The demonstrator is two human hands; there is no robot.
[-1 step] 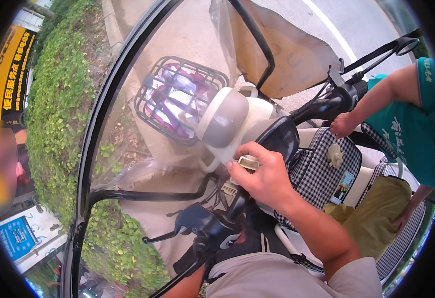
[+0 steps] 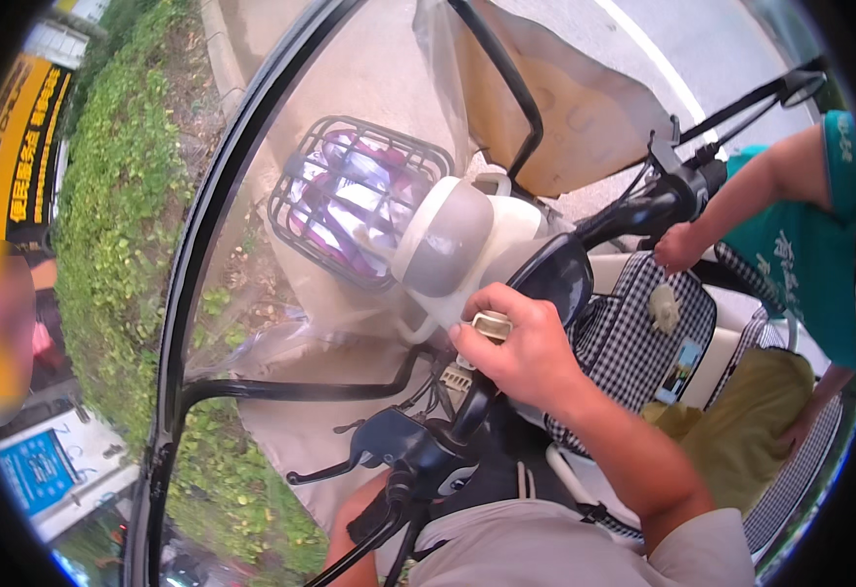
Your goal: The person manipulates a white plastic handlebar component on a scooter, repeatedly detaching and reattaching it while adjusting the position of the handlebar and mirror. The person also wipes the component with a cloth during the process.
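Observation:
My right hand (image 2: pixel 521 347) is at the middle of the handlebar of a three-wheeled or two-wheeled vehicle; I cannot tell which. Thumb and forefinger curl around a small cream plastic piece (image 2: pixel 492 327) with a rounded rim. Just below it sits a cream slotted block (image 2: pixel 455 378) beside some cables. Of my left arm, only the forearm (image 2: pixel 355 523) shows; the hand is hidden behind the left handlebar and its black brake lever (image 2: pixel 340 470). Ahead of my right hand stands the cream and grey front housing (image 2: pixel 452 240), seen through a clear windshield.
A black wire basket (image 2: pixel 360 201) with purple and silver wrapping hangs in front. Black frame bars (image 2: pixel 311 389) cross the windshield. At right, a person in a teal shirt (image 2: pixel 795 264) rests a hand near a checkered bag (image 2: pixel 609 342). A hedge (image 2: pixel 115 235) runs along the left.
The view has shifted slightly, and a little more of my left forearm shows. My right hand stays at the cream piece.

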